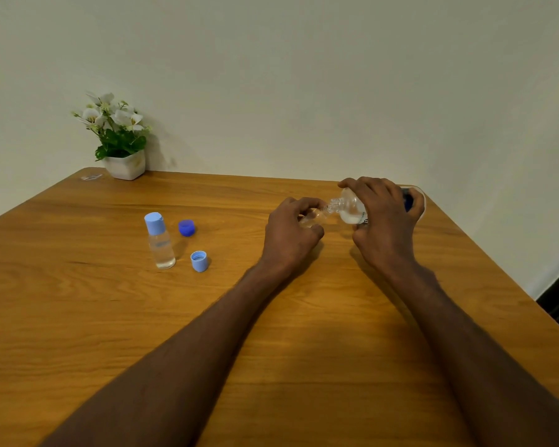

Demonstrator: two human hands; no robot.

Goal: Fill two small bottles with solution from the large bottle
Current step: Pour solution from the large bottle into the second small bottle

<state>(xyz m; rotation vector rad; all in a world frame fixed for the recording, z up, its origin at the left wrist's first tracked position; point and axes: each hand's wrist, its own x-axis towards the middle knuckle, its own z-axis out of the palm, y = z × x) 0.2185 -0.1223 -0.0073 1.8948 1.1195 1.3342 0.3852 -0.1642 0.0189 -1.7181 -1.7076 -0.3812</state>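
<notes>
The wooden bench (117, 311) carries everything, with a potted plant (118, 137) at its far left corner against the wall. Well to the right, near the far edge, the right hand (384, 221) wraps its fingers over the large bottle (352, 206), which is tipped almost flat, its long axis running right to left with the open neck pointing left and slightly down. Just left of that neck, the left hand (289, 230) curls its grip round the second small bottle (313, 217), which is largely hidden by the fingers; it seems tilted toward the large bottle, mouth meeting mouth, though whether the two rims touch is too small to tell. That alignment is what the pour turns on: the neck must stay over the small opening, and both hands are equally close to it. The step in hand looks like filling this second bottle. Further left, well apart from the hands, the first small bottle (159, 241) stands upright, capped in pale blue and holding clear liquid, so it appears finished. Beside it lie a dark blue cap (187, 228) and, nearer the person, a pale blue cap (199, 261) resting open side up.
</notes>
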